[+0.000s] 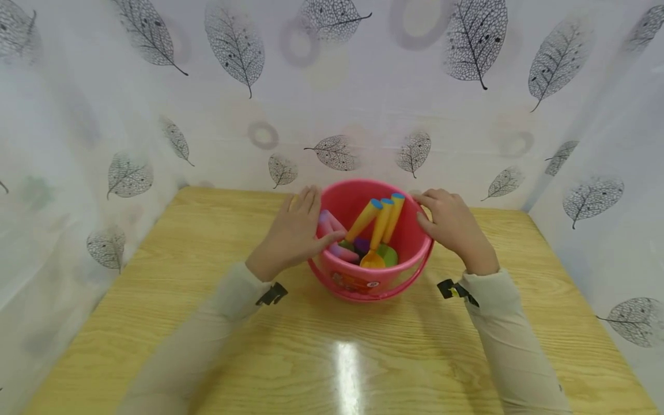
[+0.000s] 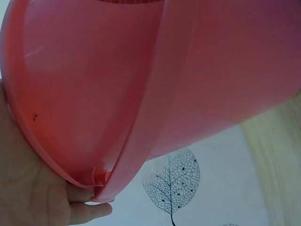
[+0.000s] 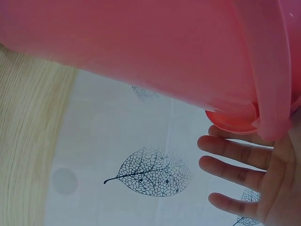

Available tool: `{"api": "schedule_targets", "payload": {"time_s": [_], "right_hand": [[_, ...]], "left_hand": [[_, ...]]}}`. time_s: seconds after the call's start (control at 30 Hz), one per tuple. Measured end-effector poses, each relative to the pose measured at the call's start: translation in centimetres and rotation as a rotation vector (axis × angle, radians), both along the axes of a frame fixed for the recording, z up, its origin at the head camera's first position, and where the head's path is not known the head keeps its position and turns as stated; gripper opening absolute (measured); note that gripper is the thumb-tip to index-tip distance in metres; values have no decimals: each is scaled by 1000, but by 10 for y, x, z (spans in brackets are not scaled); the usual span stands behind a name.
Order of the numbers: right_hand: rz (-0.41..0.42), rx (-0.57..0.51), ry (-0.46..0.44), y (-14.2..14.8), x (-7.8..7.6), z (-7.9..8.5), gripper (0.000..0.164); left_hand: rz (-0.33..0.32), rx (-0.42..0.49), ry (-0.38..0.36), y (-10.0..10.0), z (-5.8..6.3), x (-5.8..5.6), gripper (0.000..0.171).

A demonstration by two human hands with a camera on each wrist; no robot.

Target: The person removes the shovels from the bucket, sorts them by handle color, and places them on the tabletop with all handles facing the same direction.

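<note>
— At the bottom of the frame, record the nearest items.

— Noted a left sleeve (image 1: 181, 351) at lower left and a right sleeve (image 1: 519, 351) at lower right, both pale. Between these, logged a wood-grain table (image 1: 280, 357) with a streak of glare.

— Now locate the pink bucket (image 1: 332, 199).

— Found at centre of the frame, upright on the table, with a bail handle (image 1: 381, 296) lowered across the front and a label (image 1: 353, 283) on the wall.

— State the condition of both hands.

— Observed the left hand (image 1: 293, 233) at the bucket's left side, with fingers extended and thumb across the rim. Observed the right hand (image 1: 452, 222) at the right rim, touching; in the right wrist view, with fingers straight and spread. Cannot tell the pressure applied.

— List the contents.

— Counted three yellow handles (image 1: 383, 223) with blue ends, the middle one ending in a spoon bowl (image 1: 372, 260). Noted also a pink-and-purple piece (image 1: 344, 253) at left and a green piece (image 1: 388, 255) at right.

— Finally, report the background.

— Recorded a pale leaf-printed sheet (image 1: 363, 104) across the upper frame and down both sides.
</note>
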State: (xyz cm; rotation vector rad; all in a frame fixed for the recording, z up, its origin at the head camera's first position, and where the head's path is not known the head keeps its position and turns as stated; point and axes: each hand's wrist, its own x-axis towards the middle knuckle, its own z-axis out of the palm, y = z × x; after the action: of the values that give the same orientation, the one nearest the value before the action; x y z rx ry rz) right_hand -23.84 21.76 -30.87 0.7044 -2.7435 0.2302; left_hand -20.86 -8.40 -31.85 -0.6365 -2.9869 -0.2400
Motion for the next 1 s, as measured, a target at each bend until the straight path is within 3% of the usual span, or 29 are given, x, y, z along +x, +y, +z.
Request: {"api": "schedule_targets", "payload": {"time_s": [0.23,0.5,0.7,1.0], "right_hand": [[14,-4,48,0,3,1,36],[16,41,21,1,1,3,35],[7,78,-9,-1,1,6,36],[6,104,-30,-2,1,9,37]], "left_hand": [[47,-17,10,1,-1,2,101],[-7,-44,-14,-2,1,3,108],[3,-60,-29,-2,4,6,115],[-11,-37,3,-2,3,8,99]]}}
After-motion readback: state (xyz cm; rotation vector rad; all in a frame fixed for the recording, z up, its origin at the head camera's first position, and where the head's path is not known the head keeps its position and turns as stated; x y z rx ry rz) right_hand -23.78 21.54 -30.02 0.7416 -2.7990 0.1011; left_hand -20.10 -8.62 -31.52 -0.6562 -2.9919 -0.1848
